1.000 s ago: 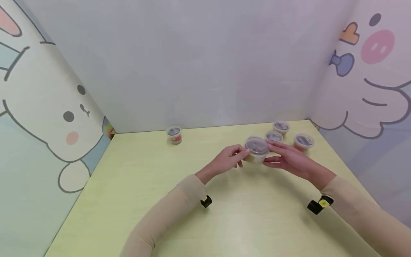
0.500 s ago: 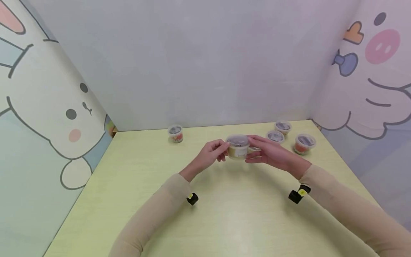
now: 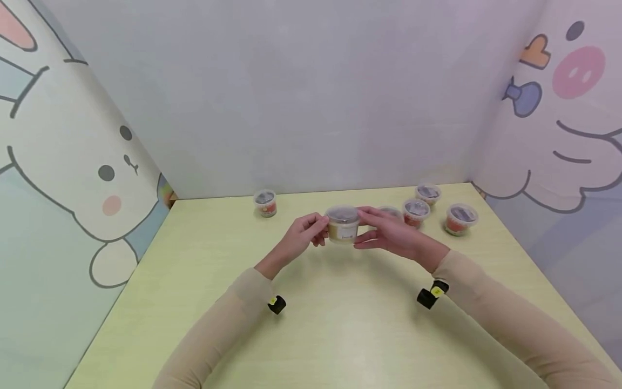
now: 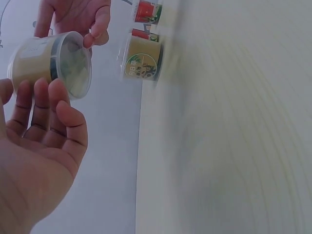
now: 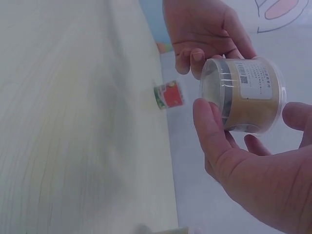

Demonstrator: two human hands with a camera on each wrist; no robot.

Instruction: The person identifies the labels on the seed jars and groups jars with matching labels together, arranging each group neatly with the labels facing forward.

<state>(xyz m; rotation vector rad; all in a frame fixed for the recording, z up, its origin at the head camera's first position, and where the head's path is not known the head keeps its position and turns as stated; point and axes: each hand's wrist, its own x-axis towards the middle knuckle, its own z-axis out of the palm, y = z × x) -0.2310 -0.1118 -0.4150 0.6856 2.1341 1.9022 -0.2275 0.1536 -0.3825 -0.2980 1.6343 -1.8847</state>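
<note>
A clear-lidded plastic tub [image 3: 343, 226] is held up above the table between both hands. My left hand [image 3: 302, 233] grips its left side, with the thumb near the lid rim. My right hand [image 3: 396, 233] grips the opposite side, thumb by the lid and fingers lower down. In the right wrist view the tub [image 5: 253, 97] shows a tan wrapper and a white printed label. Seen from the left wrist, pale contents show through the clear base of the tub [image 4: 31, 66]. Partly hidden behind the right hand stands another lidded tub [image 3: 390, 210].
Three red-labelled tubs stand at the back right: a front one [image 3: 416, 212], a rear one [image 3: 428, 193] and an outer one [image 3: 460, 219]. One more tub [image 3: 265, 203] stands at the back left. A grey wall [image 3: 301, 97] closes off the yellow table [image 3: 340, 335] behind.
Both hands have carried the tub to the left, away from the right-hand group. The tub behind the right hand has come partly into view. The other tubs stay put.
</note>
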